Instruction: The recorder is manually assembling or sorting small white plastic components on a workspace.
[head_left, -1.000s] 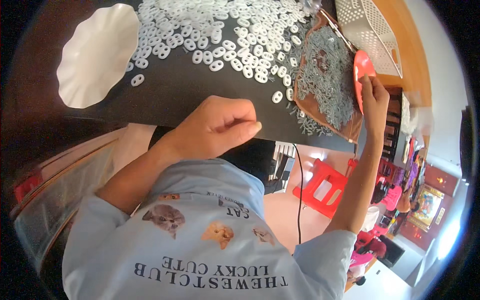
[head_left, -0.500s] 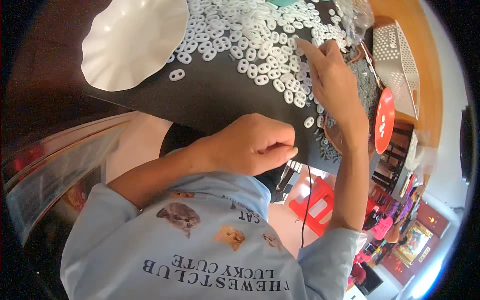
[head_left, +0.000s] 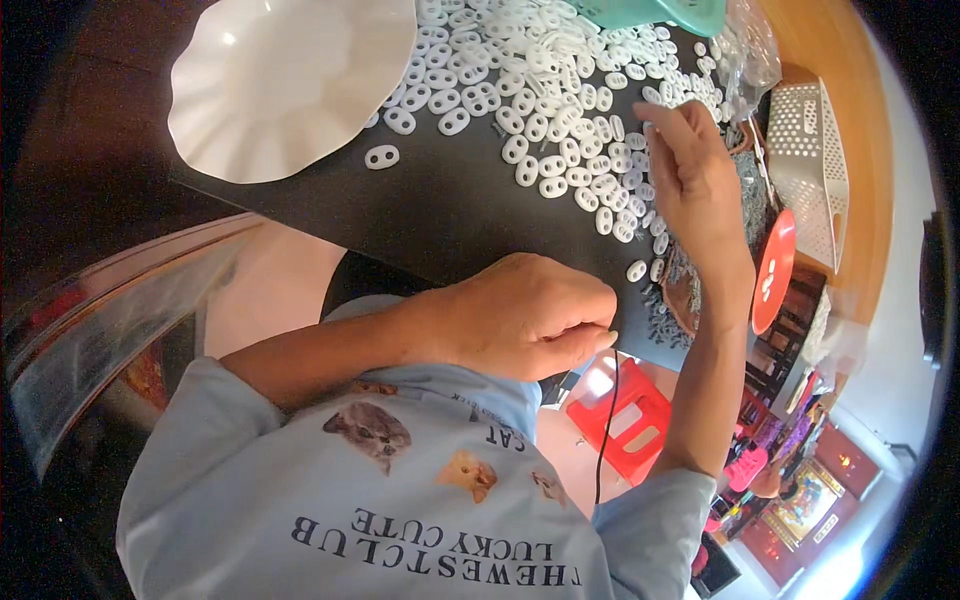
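Note:
A wide heap of small white oval pieces with two holes each (head_left: 555,150) covers the far part of the dark table (head_left: 440,215). At the heap's right edge my right hand (head_left: 700,185) hovers just over the pieces. Its index finger and thumb are apart, with nothing visible between them. My left hand (head_left: 530,315) is closed near the table's front edge, thumb pressed to the curled fingers; whatever it may hold is hidden. Beside my right wrist lie many small dark grey pieces (head_left: 668,318), around a brown-rimmed holder (head_left: 682,290) partly covered by my forearm.
A white wavy-edged dish (head_left: 280,90) stands far left, a single white piece (head_left: 382,157) near it. At the back are a teal basket (head_left: 655,12) and clear plastic bag (head_left: 750,60). On the right are a white perforated basket (head_left: 808,170) and red plate (head_left: 775,270); below, a red stool (head_left: 630,420).
My right hand's index finger and thumb have spread further apart over the heap. My left hand stays closed. The whole view has shifted slightly, bringing more of the teal basket into sight.

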